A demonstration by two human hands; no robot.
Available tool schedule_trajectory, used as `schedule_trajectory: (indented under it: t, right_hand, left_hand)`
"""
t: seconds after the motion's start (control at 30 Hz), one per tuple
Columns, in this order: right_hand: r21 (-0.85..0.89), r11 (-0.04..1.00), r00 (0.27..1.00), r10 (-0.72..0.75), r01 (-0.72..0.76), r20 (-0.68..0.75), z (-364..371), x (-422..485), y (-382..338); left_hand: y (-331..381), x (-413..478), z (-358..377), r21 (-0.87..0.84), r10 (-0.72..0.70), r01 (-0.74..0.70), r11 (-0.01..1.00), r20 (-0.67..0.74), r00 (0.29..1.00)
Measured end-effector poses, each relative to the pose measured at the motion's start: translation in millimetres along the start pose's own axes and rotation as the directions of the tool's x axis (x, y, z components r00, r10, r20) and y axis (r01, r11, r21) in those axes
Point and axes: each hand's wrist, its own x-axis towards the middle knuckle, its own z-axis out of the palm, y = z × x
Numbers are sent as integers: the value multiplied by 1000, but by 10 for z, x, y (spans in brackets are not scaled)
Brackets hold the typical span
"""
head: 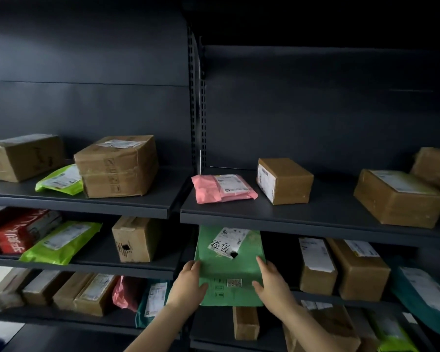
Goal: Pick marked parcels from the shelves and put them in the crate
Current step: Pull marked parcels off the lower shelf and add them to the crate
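Parcels filled the dark shelves (302, 217), but only one was in hand: a flat green parcel (229, 265) with black handwriting on its label (228, 241) and a black spot just below it. It was partway out of the second shelf, its far end tucked under the lip of the shelf above and its near end hanging past the shelf edge. The crate was not in view.

The left hand (188, 283) clasped the parcel's left edge, thumb on top, and the right hand (271, 278) clasped the right edge the same way, so both were grasping it from the sides.

The main risk looked to be the shelf above: lifting too early could have caught the label end on that lip and bent the soft packet or jerked it loose. A flat, slick bag held only by its edges could also have sagged and slipped. The brown box (315, 265) just to the right stood close enough for the right wrist to knock it.
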Motion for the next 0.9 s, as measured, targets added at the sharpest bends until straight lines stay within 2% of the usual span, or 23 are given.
schedule_trajectory:
  t: [0.17,0.33,0.73,0.9]
  right_hand:
    - [-43,998,986,40,-48,-160,131,-267,157]
    - [-85,991,977,82,-100,-198,148,-459,350]
    - [0,992,949,123,-128,-289,-125,-102,467]
    - [-108,982,934,112,-157,-339,-101,99,497]
  left_hand:
    - [-29,-153,187,57,42,-42,997,-10,999]
    - [96,-178,326,63,111,-110,992,-14,994]
    - [398,297,308,24,158,-157,987,-60,986]
    - [393,497,322,17,173,-172,985,-33,984]
